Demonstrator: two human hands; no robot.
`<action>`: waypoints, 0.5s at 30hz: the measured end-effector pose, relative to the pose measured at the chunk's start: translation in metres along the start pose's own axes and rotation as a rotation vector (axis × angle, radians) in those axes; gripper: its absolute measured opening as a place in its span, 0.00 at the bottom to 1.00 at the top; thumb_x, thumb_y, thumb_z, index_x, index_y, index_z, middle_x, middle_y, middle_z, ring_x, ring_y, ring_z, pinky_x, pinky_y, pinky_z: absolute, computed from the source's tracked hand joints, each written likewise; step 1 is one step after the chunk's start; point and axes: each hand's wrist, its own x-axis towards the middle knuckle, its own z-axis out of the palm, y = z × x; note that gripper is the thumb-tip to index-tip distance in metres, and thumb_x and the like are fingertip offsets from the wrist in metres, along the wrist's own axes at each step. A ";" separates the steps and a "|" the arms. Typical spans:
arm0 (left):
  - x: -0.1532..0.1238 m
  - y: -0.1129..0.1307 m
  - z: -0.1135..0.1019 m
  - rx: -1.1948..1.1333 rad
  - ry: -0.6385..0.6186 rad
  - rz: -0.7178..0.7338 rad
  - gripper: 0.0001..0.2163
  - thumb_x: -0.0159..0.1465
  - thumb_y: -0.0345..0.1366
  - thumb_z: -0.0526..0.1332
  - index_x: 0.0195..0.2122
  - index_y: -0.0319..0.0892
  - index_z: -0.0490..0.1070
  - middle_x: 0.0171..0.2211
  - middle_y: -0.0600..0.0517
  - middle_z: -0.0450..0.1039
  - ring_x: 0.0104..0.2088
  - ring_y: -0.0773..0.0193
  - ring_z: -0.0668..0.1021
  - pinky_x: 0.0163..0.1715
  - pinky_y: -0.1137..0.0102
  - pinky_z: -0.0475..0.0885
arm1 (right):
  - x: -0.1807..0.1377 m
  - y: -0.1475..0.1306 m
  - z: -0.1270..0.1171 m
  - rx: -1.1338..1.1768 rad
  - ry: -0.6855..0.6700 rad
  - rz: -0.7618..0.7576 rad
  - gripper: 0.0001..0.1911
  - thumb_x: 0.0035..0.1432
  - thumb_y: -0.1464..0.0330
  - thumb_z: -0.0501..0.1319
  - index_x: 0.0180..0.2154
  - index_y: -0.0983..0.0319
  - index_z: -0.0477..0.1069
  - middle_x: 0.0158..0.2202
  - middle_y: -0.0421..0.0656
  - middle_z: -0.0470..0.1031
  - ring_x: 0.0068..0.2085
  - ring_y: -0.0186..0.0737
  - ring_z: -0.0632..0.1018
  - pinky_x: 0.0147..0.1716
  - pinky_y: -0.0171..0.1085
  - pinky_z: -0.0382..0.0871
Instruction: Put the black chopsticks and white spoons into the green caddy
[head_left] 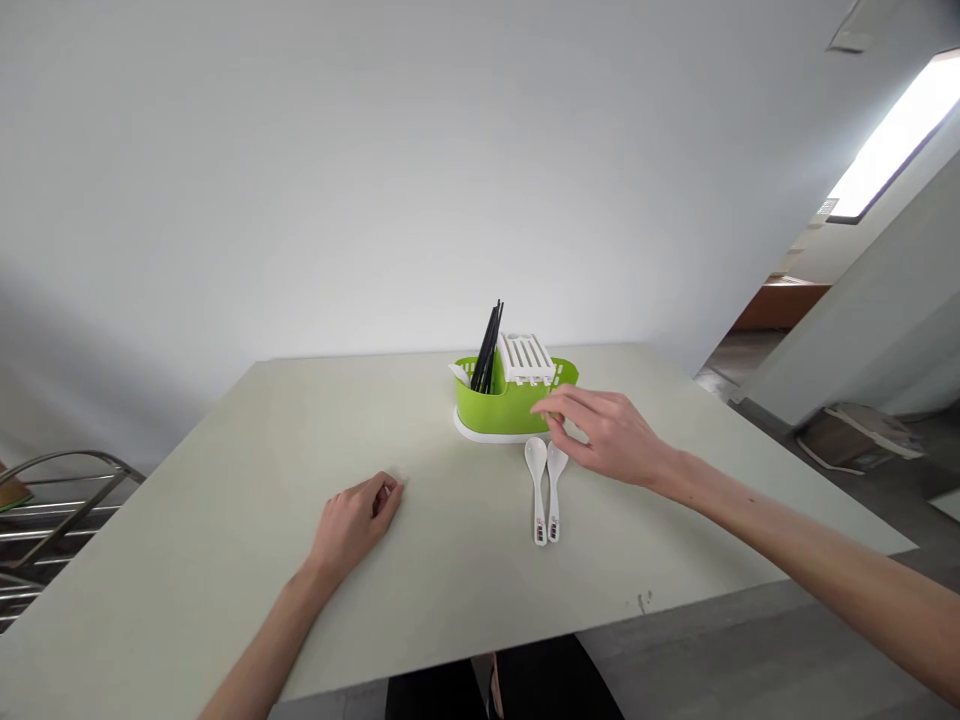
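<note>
A green oval cutlery caddy with a white base stands near the back of the table. Several black chopsticks lean in its left part, with a white utensil end poking over the rim beside them. A slotted white rack sits on top. In front of it, two white spoons, a left one and a right one, lie side by side, handles towards me. My right hand hovers over the spoon bowls by the caddy's front, fingers bent, apart and holding nothing. My left hand rests loosely closed on the table, with nothing visible in it.
The pale table reaches back to a plain wall. A metal rack stands beyond its left edge. On the floor at the right is a blurred stool-like object. My legs are below the front edge.
</note>
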 end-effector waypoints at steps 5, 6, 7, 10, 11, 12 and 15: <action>0.002 0.004 -0.001 0.022 -0.013 -0.014 0.20 0.72 0.55 0.47 0.36 0.48 0.71 0.28 0.54 0.76 0.26 0.61 0.74 0.30 0.68 0.64 | -0.048 0.029 0.039 0.020 -0.168 0.373 0.15 0.71 0.64 0.55 0.56 0.58 0.70 0.53 0.47 0.77 0.34 0.38 0.80 0.32 0.38 0.69; 0.002 0.005 -0.001 0.026 -0.012 -0.019 0.21 0.72 0.55 0.47 0.36 0.48 0.71 0.28 0.54 0.76 0.26 0.61 0.74 0.30 0.68 0.64 | -0.052 0.034 0.048 0.060 -0.212 0.456 0.17 0.70 0.63 0.57 0.57 0.58 0.69 0.55 0.48 0.76 0.35 0.38 0.81 0.33 0.38 0.71; 0.002 0.005 -0.002 0.030 -0.009 -0.023 0.21 0.72 0.55 0.47 0.36 0.48 0.71 0.28 0.54 0.76 0.26 0.61 0.74 0.30 0.68 0.64 | -0.054 0.038 0.058 0.104 -0.248 0.534 0.18 0.69 0.63 0.58 0.58 0.59 0.69 0.56 0.49 0.75 0.35 0.39 0.82 0.36 0.39 0.72; 0.002 0.007 -0.003 0.040 -0.002 -0.019 0.21 0.72 0.55 0.47 0.35 0.48 0.71 0.27 0.55 0.75 0.26 0.62 0.74 0.30 0.68 0.64 | -0.054 0.048 0.080 0.242 -0.287 0.689 0.19 0.68 0.62 0.60 0.57 0.61 0.71 0.54 0.49 0.77 0.38 0.40 0.82 0.42 0.38 0.73; 0.002 0.007 -0.003 0.042 -0.001 -0.018 0.21 0.72 0.55 0.47 0.35 0.48 0.71 0.27 0.55 0.75 0.26 0.62 0.74 0.30 0.68 0.64 | -0.053 0.051 0.085 0.278 -0.282 0.715 0.18 0.68 0.62 0.60 0.56 0.61 0.73 0.52 0.49 0.78 0.40 0.41 0.82 0.43 0.38 0.73; 0.002 0.007 -0.003 0.042 0.000 -0.019 0.21 0.72 0.55 0.47 0.35 0.48 0.71 0.27 0.55 0.75 0.26 0.62 0.74 0.29 0.68 0.64 | -0.051 0.053 0.088 0.303 -0.276 0.732 0.17 0.68 0.62 0.60 0.54 0.62 0.74 0.51 0.49 0.79 0.41 0.41 0.82 0.43 0.38 0.73; 0.002 0.006 -0.003 0.042 -0.002 -0.033 0.20 0.72 0.55 0.48 0.36 0.48 0.71 0.27 0.55 0.75 0.25 0.62 0.74 0.29 0.68 0.64 | -0.050 0.061 0.092 0.337 -0.275 0.751 0.12 0.66 0.66 0.60 0.47 0.61 0.77 0.49 0.48 0.80 0.43 0.42 0.82 0.43 0.37 0.73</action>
